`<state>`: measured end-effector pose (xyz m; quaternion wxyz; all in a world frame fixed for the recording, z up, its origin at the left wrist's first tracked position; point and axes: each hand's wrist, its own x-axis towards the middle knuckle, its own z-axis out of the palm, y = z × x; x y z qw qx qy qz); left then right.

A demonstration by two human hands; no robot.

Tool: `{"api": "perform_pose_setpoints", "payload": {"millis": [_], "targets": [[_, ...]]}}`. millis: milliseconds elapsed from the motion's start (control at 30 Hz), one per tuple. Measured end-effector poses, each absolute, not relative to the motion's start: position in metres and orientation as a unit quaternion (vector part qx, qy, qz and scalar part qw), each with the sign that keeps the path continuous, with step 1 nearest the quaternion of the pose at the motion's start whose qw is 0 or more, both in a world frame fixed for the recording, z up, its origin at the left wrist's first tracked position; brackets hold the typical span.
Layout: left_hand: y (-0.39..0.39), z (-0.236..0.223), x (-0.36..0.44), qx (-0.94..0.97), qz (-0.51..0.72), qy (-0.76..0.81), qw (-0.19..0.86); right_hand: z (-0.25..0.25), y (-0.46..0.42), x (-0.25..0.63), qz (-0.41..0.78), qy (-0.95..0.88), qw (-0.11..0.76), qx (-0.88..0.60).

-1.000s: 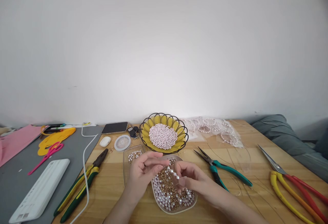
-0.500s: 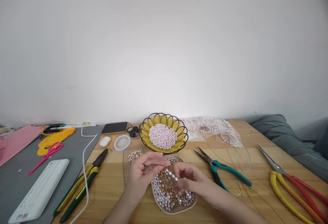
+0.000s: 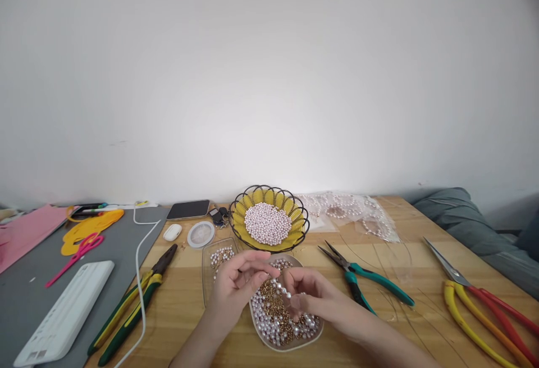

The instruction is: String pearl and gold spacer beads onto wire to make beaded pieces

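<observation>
Above a clear tray (image 3: 286, 349) of pearl and gold beads, my two hands come close together. Thumb and forefinger of my right hand (image 3: 314, 298) are closed on a short string of pearl beads (image 3: 284, 290), which slants up toward my left fingertips. My left hand (image 3: 238, 281) has its thumb and forefinger brought together at the string's upper end. Whatever lies between them is too small to make out. Loose white, lilac and gold beads (image 3: 273, 314) fill the tray under both hands.
Behind the tray stands a yellow basket (image 3: 303, 227) of pinkish beads. A smaller clear box (image 3: 205, 278) is partly behind my left hand. Green-handled pliers (image 3: 353, 272) and large scissors (image 3: 467, 286) lie right; yellow-green pliers (image 3: 138, 300), a white cable (image 3: 141, 295) and a keyboard (image 3: 67, 312) lie left.
My left fingertips have shifted very slightly to the right, toward my right hand. The bead string has moved a little with them; all else stays put.
</observation>
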<state>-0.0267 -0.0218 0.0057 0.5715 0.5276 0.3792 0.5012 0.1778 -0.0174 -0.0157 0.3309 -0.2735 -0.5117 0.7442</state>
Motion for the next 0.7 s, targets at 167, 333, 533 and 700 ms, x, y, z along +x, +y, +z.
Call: {"api": "perform_pose_setpoints", "payload": {"millis": [167, 333, 533, 700], "targets": [[-0.0222, 0.0079, -0.0268, 0.527, 0.495, 0.376, 0.579, -0.0184, -0.0162, 0.1779, 0.750, -0.508, 0.323, -0.273], [-0.0221, 0.0082, -0.0252, 0.508, 0.502, 0.372, 0.593, -0.0196, -0.0175, 0.1785, 0.754, -0.502, 0.326, -0.271], [-0.0206, 0.0052, -0.0254, 0.484, 0.523, 0.374, 0.593, -0.0222, -0.0178, 0.1802, 0.753, -0.503, 0.344, -0.248], [-0.0203, 0.0047, -0.0267, 0.479, 0.518, 0.386, 0.594, -0.0207, -0.0190, 0.1797, 0.759, -0.502, 0.345, -0.232]]}}
